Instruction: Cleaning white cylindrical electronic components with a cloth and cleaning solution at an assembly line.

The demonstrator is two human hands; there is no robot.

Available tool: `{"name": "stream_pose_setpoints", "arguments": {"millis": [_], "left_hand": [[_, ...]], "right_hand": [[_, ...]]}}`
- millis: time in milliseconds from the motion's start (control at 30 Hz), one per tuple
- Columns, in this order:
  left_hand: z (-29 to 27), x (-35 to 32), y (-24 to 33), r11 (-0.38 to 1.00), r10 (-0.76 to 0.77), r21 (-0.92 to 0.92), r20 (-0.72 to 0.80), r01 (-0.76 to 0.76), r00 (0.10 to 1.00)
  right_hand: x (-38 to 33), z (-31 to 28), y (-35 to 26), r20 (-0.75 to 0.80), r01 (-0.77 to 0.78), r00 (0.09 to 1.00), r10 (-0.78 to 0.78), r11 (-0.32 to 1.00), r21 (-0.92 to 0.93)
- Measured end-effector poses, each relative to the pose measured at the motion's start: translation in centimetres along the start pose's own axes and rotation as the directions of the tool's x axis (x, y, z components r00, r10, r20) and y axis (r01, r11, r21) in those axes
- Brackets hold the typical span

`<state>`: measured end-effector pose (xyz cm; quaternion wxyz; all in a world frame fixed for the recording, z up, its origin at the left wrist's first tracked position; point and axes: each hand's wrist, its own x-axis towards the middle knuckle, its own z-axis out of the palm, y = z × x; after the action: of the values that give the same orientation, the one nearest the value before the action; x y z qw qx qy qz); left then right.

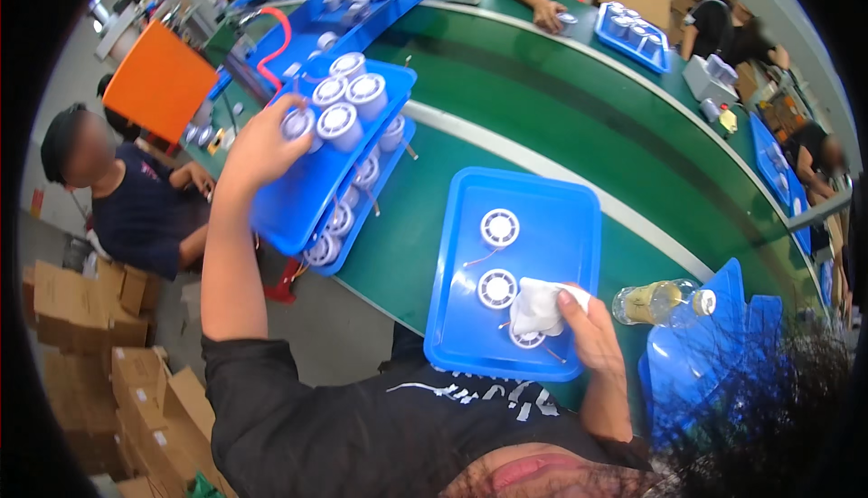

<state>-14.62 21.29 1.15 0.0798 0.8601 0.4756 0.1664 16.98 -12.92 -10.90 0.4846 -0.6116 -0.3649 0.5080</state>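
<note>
My left hand (264, 143) reaches over the upper of two stacked blue trays (294, 218), its fingers closed round a white round fan-like unit (299, 124). Beside it in that tray stand several more white cylindrical units (339, 125) with slotted tops. In front of me lies another blue tray (577, 213) holding three such units, with thin wires coming from them. One unit (499, 227) is at its far side and another (496, 289) in the middle. My right hand (592, 328) grips a white cloth (540, 306), which partly covers the nearest unit (527, 337).
Right of my tray a clear plastic bottle (655, 303) lies on its side near stacked blue trays (687, 362). A green conveyor belt (579, 118) curves past behind. Co-workers sit to the left (136, 190) and across the belt. Cardboard boxes (81, 317) stand on the floor at left.
</note>
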Motion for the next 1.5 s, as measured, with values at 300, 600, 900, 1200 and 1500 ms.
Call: {"name": "stream_pose_setpoints", "arguments": {"millis": [300, 600, 900, 1200, 1500], "left_hand": [[3.2, -9.6, 9.3, 0.687, 0.276, -0.602, -0.302, -0.407, 0.913], [13.2, -13.7, 16.8, 0.454, 0.562, -0.797, -0.092, -0.399, 0.822], [12.3, -12.9, 19.5, -0.169, 0.460, -0.910, 0.267, 0.378, 0.847], [12.4, -12.9, 20.2, 0.053, 0.435, -0.932, 0.344, 0.358, 0.832], [12.3, -12.7, 21.1, 0.033, 0.335, -0.937, 0.337, 0.347, 0.880]], "right_hand": [[-0.2, 1.2, -0.8, 0.006, 0.029, 0.999, -0.031, 0.974, 0.225], [-0.6, 3.5, -0.9, -0.150, 0.127, 0.986, -0.072, 0.912, 0.391], [-2.2, 3.0, -1.6, -0.338, 0.477, 0.797, -0.500, 0.865, -0.156], [-3.0, 2.9, -2.8, -0.303, 0.468, 0.763, -0.571, 0.811, -0.351], [-3.6, 4.2, -4.7, 0.106, 0.305, 0.611, -0.784, 0.110, -0.946]]}}
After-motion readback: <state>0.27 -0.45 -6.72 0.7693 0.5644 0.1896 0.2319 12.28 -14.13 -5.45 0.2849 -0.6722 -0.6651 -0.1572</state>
